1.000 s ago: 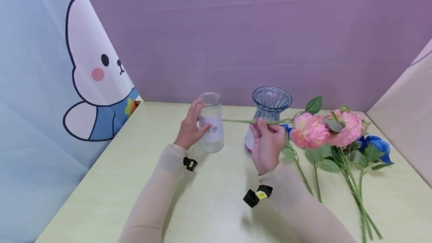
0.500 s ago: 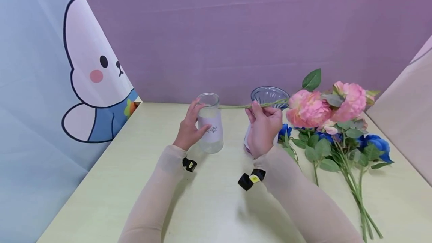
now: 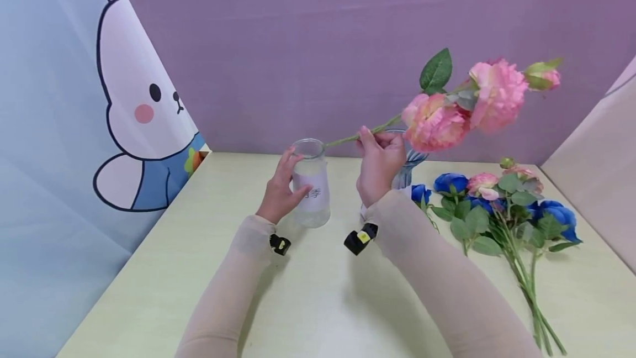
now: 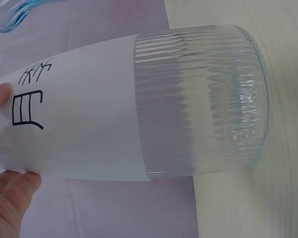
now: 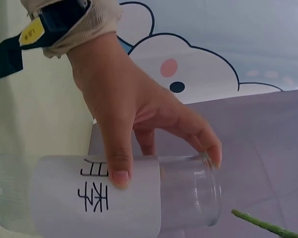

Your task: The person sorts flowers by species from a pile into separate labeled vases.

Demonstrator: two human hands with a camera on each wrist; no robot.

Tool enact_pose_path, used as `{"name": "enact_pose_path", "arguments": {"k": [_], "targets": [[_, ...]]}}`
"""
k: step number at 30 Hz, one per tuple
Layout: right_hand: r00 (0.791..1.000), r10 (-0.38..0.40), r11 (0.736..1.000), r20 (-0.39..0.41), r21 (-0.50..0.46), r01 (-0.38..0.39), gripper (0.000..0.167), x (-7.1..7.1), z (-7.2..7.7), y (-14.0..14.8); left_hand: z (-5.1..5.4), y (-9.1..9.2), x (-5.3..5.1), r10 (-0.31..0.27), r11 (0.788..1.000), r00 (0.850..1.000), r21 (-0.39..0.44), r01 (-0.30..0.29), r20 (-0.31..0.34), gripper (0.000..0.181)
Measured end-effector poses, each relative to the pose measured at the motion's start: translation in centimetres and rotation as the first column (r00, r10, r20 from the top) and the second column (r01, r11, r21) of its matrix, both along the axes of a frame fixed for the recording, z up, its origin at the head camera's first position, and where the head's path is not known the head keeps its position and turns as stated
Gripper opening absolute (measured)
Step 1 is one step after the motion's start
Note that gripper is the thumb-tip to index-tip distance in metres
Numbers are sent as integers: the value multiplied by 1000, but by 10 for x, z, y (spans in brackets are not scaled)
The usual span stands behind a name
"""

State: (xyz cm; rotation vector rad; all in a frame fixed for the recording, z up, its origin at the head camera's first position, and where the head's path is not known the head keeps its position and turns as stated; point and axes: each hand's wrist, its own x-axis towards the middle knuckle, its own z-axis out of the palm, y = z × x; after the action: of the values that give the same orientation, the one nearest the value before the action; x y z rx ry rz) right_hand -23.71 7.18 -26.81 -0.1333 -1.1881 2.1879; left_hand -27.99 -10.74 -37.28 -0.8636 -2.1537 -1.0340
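My left hand (image 3: 281,191) grips a clear glass vase (image 3: 314,217) standing upright, thumb on its white label with black characters and fingers near the mouth. Ribbed glass shows at the vase's lower part in the left wrist view. Pinched in my right hand (image 3: 380,167) is the stem of an artificial pink peony (image 3: 439,125), which has two full blooms, a bud and a green leaf. It slants, blooms up to the right. The cut end of its stem (image 5: 260,224) lies just outside the vase's rim in the right wrist view, apart from the glass.
Partly hidden behind my right hand stands a blue-tinted glass vase (image 3: 408,173) with a flared mouth. Several blue roses (image 3: 556,217) and more pink flowers (image 3: 483,184) lie on the right of the pale table (image 3: 208,269). A purple cloth (image 3: 318,59) hangs behind.
The right hand has risen and moved slightly left with the peony, tilting it from nearly level to blooms up. The left hand and clear vase stay put.
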Motion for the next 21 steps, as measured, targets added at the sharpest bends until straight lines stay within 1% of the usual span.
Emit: {"name": "enact_pose_path", "arguments": {"k": [2, 7, 11, 15, 18, 21], "targets": [[1000, 12, 1000, 13, 5, -13, 20, -3, 2, 0, -1, 1, 0, -1, 1000, 1000, 2, 1, 4, 70], [997, 80, 997, 3, -7, -80, 21, -16, 13, -3, 1, 1, 3, -2, 1000, 1000, 0, 2, 26, 68], [991, 130, 990, 21, 54, -131, 21, -27, 24, -5, 2, 0, 3, -2, 1000, 999, -7, 2, 41, 68], [980, 188, 971, 70, 139, -196, 20, -34, 31, -4, 2, -1, 4, -5, 1000, 999, -5, 5, 48, 67], [975, 201, 961, 91, 177, -215, 22, -38, 33, -3, 2, -1, 4, -5, 1000, 999, -2, 5, 51, 67], [976, 195, 958, 92, 194, -210, 23, -41, 34, -5, 1, -1, 3, -8, 1000, 999, 0, 8, 45, 68]]}}
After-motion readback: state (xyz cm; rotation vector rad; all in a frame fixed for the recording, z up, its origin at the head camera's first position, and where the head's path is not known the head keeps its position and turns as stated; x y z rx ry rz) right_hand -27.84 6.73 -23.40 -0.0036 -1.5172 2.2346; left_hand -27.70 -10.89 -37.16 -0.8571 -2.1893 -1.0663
